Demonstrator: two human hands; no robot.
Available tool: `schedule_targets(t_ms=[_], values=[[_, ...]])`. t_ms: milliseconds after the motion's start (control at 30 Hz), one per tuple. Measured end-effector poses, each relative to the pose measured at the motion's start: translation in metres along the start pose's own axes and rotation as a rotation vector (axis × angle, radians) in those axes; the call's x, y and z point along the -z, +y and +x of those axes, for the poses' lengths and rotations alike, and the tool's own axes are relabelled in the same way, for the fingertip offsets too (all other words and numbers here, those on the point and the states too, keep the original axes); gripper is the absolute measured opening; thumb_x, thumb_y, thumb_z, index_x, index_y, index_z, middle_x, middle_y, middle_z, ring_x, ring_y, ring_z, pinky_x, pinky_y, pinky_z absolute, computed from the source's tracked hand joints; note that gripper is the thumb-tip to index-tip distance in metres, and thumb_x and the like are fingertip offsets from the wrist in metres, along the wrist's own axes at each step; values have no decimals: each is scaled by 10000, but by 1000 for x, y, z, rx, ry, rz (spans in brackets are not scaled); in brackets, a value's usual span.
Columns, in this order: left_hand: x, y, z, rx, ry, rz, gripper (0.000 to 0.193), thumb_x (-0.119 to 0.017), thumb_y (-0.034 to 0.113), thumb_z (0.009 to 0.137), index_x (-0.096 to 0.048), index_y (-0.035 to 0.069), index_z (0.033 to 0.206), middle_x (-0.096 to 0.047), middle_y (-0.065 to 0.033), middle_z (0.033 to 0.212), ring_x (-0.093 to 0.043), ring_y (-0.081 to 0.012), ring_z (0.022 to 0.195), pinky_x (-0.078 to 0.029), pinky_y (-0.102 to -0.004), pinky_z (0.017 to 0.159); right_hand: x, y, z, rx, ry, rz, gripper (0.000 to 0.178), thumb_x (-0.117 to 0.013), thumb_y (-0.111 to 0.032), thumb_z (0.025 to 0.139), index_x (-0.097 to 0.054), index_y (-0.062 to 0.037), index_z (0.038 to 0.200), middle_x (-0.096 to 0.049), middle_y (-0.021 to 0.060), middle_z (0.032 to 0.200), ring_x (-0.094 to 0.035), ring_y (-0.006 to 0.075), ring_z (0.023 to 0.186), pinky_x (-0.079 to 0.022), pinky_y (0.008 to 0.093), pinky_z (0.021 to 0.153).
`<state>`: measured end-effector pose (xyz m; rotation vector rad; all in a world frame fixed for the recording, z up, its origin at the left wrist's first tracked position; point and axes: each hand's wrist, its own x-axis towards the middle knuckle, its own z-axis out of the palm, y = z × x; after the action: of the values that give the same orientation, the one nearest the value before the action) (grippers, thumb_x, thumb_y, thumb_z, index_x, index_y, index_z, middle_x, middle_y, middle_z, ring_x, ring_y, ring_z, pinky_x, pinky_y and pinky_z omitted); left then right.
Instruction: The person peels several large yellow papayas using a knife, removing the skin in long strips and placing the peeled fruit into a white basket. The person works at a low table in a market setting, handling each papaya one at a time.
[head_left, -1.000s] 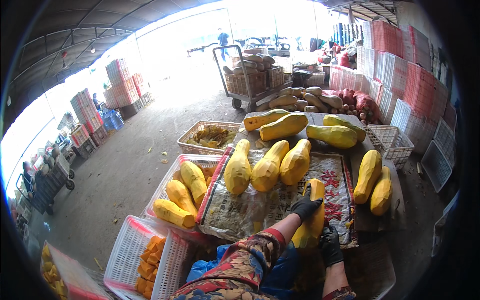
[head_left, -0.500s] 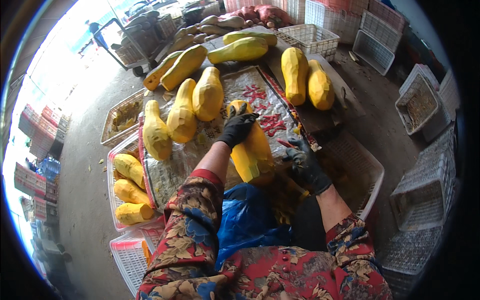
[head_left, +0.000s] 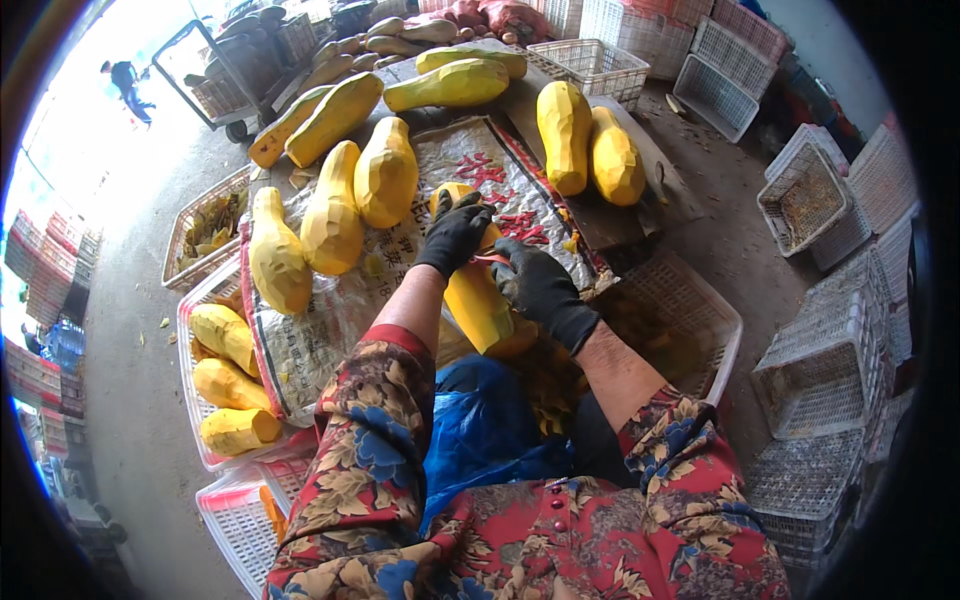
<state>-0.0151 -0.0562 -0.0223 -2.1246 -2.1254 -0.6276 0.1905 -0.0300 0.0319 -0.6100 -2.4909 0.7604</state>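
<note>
A long yellow squash (head_left: pixel 482 312) lies lengthwise before me, its near end by the blue plastic (head_left: pixel 480 420) over my lap. My left hand (head_left: pixel 455 236), in a black glove, grips the squash's far part. My right hand (head_left: pixel 545 290), gloved too, is closed round a small red peeler (head_left: pixel 490 260), which meets the squash's upper right side beside the left hand. Its blade is hard to make out. Peeled squashes with faceted sides stand left of my left hand, among them one squash (head_left: pixel 387 175) close by. A printed woven sack (head_left: pixel 310 350) lies under them.
Two peeled squashes (head_left: pixel 565 140) rest on the board at the far right. Peelings lie in a basket (head_left: pixel 690 330) on the right. Smaller squash pieces (head_left: pixel 240 430) fill a white crate on the left. Stacked crates (head_left: pixel 820 380) line the right side. A trolley (head_left: pixel 225 90) stands at the far left.
My right hand has moved left and forward with the peeler, from beside the squash onto it. The left hand keeps its grip. The whole view has shifted slightly.
</note>
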Motion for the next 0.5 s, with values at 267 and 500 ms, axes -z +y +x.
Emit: schedule_targets(t_ms=[267,500], values=[[0,4,2,198,-24,-196,369,-380,258,1006,-653,116,1209,-583,-103,1346,-375,-230,1401,-78,-441,1196,7,-17,-74,-230,-46,226,353,-604,-112,914,-556,-8,1249,-650,247,1005,-648,393,929,-514,418,804],[3,24,0,191,82,-279,355,-402,272,1006,-669,129,1192,-585,-125,1331,-413,-224,1371,-95,-451,1198,15,-11,-149,-237,-25,276,402,-603,-95,931,-529,-20,1318,-639,235,1126,-638,374,1038,-506,382,917]])
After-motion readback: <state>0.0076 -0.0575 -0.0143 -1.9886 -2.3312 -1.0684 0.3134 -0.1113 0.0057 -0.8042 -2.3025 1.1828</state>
